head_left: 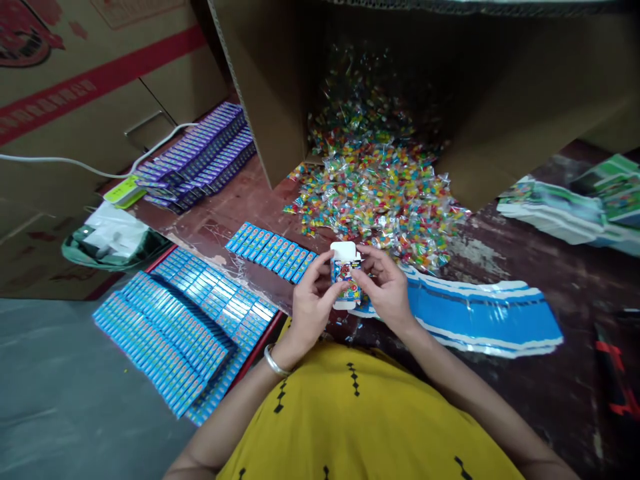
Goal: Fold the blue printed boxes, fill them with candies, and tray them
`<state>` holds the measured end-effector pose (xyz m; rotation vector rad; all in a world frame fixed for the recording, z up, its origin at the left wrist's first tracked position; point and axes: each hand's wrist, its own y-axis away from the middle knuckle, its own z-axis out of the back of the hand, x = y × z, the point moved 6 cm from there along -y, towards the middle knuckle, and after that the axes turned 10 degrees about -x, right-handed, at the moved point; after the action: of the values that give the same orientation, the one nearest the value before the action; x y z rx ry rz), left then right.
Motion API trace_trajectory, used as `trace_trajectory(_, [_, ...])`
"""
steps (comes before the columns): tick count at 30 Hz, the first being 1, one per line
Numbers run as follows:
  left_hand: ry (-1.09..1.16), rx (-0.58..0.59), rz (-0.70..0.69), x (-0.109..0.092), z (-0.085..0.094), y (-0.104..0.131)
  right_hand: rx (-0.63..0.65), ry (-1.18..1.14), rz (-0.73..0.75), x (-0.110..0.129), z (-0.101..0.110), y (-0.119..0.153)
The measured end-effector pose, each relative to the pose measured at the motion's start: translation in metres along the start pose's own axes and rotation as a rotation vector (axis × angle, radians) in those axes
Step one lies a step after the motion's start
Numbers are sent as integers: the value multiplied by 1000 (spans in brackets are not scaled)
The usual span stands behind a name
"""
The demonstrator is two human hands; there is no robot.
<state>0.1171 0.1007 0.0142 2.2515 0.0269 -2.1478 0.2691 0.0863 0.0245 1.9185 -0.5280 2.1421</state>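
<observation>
A small printed box (345,280) with white flaps sticking out at its top and bottom is held upright between both hands. My left hand (313,300) grips its left side, fingers and thumb closed on it; a silver bangle is on that wrist. My right hand (387,287) holds the right side, with the thumb on the printed front. Just left of the hands lies a row of small blue boxes (273,252). To the right, a long fanned stack of flat blue cartons (480,313) lies on the table. Wrapped colourful candies (375,193) are heaped beyond the hands.
A large open carton (275,87) stands around the candy heap. Purple boxes (200,157) are stacked at the left, near a green pouch (80,253). Many blue boxes (165,340) fill a red-edged tray at lower left. Green-white flat cartons (560,207) lie at right.
</observation>
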Motion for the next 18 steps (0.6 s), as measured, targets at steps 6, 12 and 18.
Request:
trace_trajectory(6, [71, 166, 35, 2, -1, -1, 30, 92, 89, -6, -3, 6])
trace_trajectory(12, [113, 200, 112, 7, -6, -1, 95, 154, 238, 4, -1, -4])
trace_trajectory(18, [144, 98, 124, 6, -3, -2, 80, -103, 58, 1, -4, -7])
